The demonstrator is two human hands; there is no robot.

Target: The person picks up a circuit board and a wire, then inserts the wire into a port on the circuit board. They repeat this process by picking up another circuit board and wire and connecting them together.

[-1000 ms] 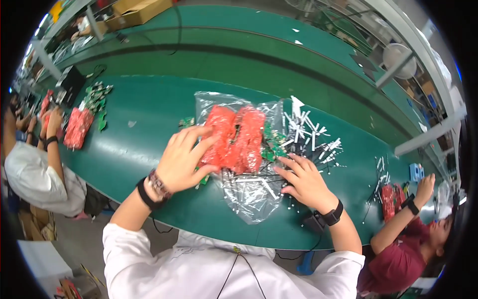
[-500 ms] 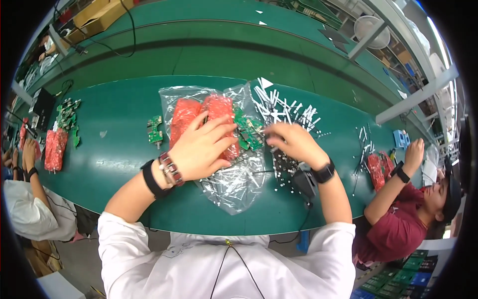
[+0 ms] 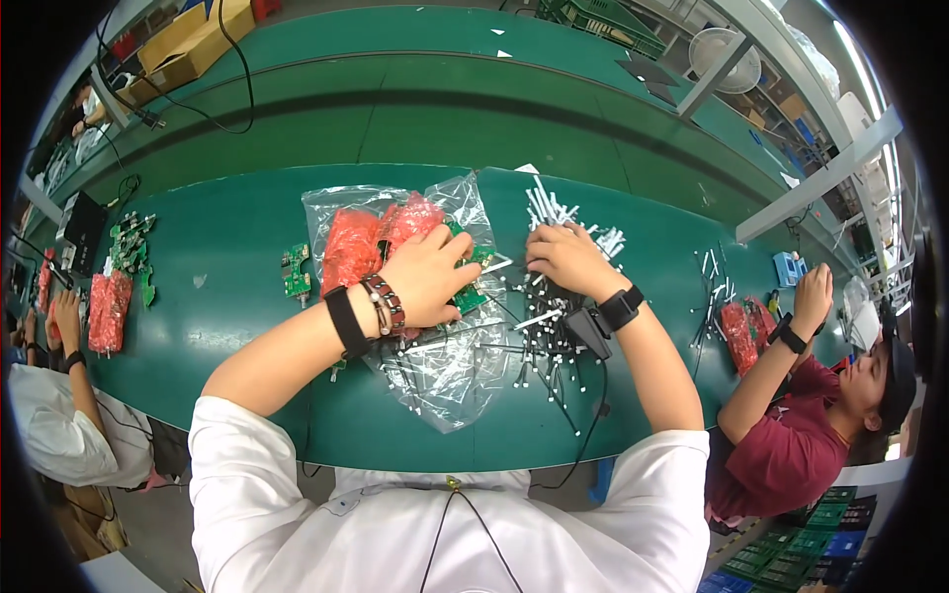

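Note:
My left hand (image 3: 427, 280) is bent over green circuit boards (image 3: 469, 297), its thumb and fingers around a board's edge. The grip is partly hidden beneath the palm. Beside it lie two bundles in red bubble wrap (image 3: 350, 249), on a clear plastic bag (image 3: 450, 385). My right hand (image 3: 570, 261) is closed on the heap of thin black cables with white ends (image 3: 554, 341), its fingertips down among the white tips. A small black box on a cord (image 3: 589, 333) is near my right wrist.
A loose green board (image 3: 296, 271) lies left of the bag. Further left are more boards (image 3: 130, 242) and a red-wrapped bundle (image 3: 109, 311). A co-worker in a dark red shirt (image 3: 791, 435) works at the right beside cables and red bundles; another person sits at the left.
My left hand has slid right and down off the red bundles onto the boards, its fingers bending. My right hand has moved onto the cables, which now lie differently spread.

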